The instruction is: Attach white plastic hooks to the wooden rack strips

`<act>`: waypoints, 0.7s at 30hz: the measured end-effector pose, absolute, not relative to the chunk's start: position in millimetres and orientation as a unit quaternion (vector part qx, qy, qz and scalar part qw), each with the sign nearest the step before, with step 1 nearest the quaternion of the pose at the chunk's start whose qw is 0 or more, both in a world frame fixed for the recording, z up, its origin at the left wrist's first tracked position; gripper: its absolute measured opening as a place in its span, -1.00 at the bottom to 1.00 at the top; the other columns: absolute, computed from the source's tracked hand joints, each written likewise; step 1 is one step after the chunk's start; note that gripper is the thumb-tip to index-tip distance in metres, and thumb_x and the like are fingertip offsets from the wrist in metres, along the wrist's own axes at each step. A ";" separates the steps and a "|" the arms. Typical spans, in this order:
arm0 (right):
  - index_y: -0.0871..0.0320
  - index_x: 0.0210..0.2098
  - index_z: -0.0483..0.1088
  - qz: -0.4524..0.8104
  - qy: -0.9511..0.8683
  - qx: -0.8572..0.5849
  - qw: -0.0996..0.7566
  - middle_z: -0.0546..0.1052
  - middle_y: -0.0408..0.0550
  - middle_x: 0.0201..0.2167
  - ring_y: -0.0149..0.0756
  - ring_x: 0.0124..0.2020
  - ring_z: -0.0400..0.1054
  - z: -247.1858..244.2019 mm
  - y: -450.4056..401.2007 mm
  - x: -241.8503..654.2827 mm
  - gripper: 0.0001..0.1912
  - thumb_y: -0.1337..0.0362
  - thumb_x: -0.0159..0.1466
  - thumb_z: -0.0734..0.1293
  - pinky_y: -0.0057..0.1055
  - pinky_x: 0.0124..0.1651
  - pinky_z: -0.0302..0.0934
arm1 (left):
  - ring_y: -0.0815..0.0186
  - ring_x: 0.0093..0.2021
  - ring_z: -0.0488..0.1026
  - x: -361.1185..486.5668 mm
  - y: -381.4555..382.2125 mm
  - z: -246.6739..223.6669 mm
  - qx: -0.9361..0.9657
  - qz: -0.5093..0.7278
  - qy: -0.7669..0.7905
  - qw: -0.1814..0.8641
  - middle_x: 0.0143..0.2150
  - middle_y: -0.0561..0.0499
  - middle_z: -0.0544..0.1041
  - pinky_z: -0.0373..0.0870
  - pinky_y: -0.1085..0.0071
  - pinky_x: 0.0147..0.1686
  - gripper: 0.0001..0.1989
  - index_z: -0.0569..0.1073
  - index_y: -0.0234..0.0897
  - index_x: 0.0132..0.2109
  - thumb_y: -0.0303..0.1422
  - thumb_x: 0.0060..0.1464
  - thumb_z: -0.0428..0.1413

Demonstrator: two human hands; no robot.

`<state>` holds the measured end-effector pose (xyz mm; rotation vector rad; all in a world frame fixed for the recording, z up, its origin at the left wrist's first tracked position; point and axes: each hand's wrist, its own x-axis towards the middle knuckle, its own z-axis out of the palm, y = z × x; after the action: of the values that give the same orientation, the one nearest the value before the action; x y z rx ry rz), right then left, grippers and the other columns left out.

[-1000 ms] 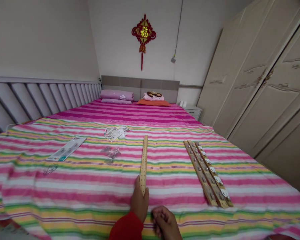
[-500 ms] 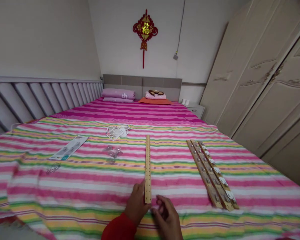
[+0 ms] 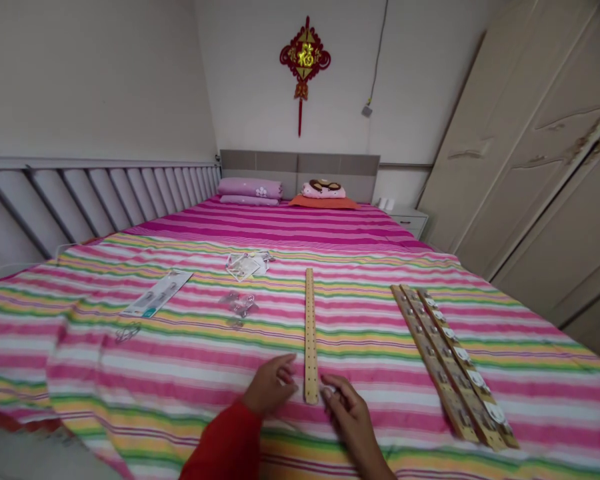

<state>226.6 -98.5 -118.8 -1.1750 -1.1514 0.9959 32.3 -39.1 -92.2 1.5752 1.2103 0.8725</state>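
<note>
A long, narrow wooden strip (image 3: 311, 333) with rows of small holes lies lengthwise on the striped cloth. Just left of its near end is my left hand (image 3: 271, 385), off the strip, with its fingers loosely bent and apart. On the other side, my right hand (image 3: 349, 408) has thumb and forefinger pinched together beside the strip's near end. Whatever small thing is in that pinch is too tiny to make out. Further right lie brown strips (image 3: 437, 363) carrying small metal fittings, the outermost with white round pieces (image 3: 477, 380) along it.
Left of the wooden strip are a clear bag of small parts (image 3: 241, 305), some flat packets (image 3: 250, 265), a card with hooks (image 3: 160, 293) and thin wire pieces (image 3: 128, 331). A bed rail (image 3: 130, 193) runs along the left; a wardrobe (image 3: 525, 147) stands right.
My left hand has let go of the wooden strip and drawn back to its left. My right hand has moved closer to the strip's near end. The view has turned slightly left.
</note>
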 end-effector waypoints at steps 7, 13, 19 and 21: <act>0.17 -0.29 0.51 0.455 -0.451 -0.503 0.580 0.42 -0.10 -0.55 -0.38 -0.60 0.20 -125.7 -101.8 225.9 -0.59 -0.05 0.07 0.42 -0.47 -0.59 0.07 | 0.18 -0.17 0.44 -51.1 19.6 -69.6 0.608 0.502 0.596 0.150 -0.25 -0.10 0.52 0.39 0.25 -0.10 -0.75 0.54 -0.27 -0.25 -0.32 -0.08 0.05; 0.17 -0.31 0.51 0.449 -0.447 -0.502 0.588 0.44 -0.06 -0.48 -0.38 -0.56 0.20 -127.1 -101.4 224.3 -0.61 -0.04 0.07 0.41 -0.47 -0.58 0.08 | 0.15 -0.19 0.45 -68.8 47.6 -74.2 0.711 0.390 0.578 0.090 -0.27 -0.10 0.54 0.37 0.23 -0.08 -0.78 0.57 -0.23 -0.32 -0.41 -0.06 0.03; 0.18 -0.32 0.51 0.438 -0.455 -0.501 0.591 0.43 -0.06 -0.47 -0.38 -0.55 0.20 -129.2 -100.6 224.5 -0.62 -0.03 0.09 0.40 -0.47 -0.57 0.09 | 0.18 -0.28 0.47 -72.8 41.4 -65.1 0.651 0.451 0.593 0.148 -0.38 -0.05 0.56 0.40 0.28 -0.16 -0.90 0.54 -0.22 -0.44 -0.36 -0.12 0.12; 0.18 -0.33 0.51 0.434 -0.458 -0.500 0.594 0.42 -0.07 -0.49 -0.38 -0.56 0.21 -128.9 -100.3 224.2 -0.61 -0.04 0.09 0.40 -0.47 -0.57 0.09 | 0.23 -0.31 0.48 -71.7 32.8 -56.7 0.570 0.511 0.608 0.213 -0.40 -0.02 0.57 0.42 0.33 -0.22 -0.90 0.54 -0.25 -0.41 -0.36 -0.17 0.18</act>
<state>224.2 -100.3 -128.9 -1.1611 -1.0647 1.0085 -71.7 32.8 -56.7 1.5816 1.6881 1.4174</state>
